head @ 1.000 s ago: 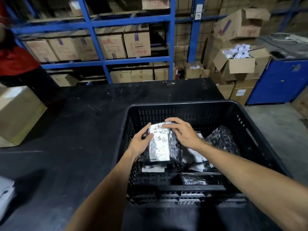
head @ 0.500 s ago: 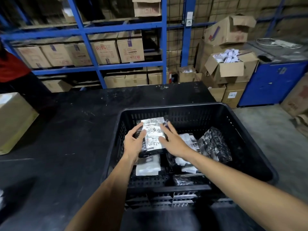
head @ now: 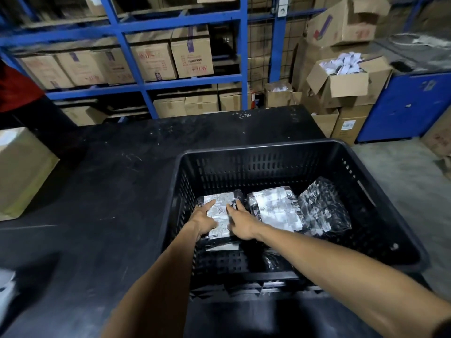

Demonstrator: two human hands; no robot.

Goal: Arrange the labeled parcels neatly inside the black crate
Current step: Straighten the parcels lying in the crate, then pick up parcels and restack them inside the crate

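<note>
A black slotted crate (head: 256,148) sits on the dark table. Inside at the left lies a black parcel with a white label (head: 220,215). My left hand (head: 203,219) rests flat on its left side and my right hand (head: 240,223) presses on its right side, fingers spread. A second labeled parcel (head: 278,208) lies beside it in the middle. A shiny black bag (head: 323,208) leans against the crate's right part. Another white-labeled parcel (head: 222,247) peeks out below my hands.
A cardboard box (head: 22,169) stands on the table at the left. Something white (head: 7,286) lies at the lower left edge. Blue shelving (head: 127,86) with cartons is behind the table. Open cartons (head: 341,81) and a blue cabinet (head: 402,106) stand at the right.
Both hands carried the labeled parcel down and to the crate's left side, and it now lies flat. The camera view shifted, so the crate sits further right in the frame.
</note>
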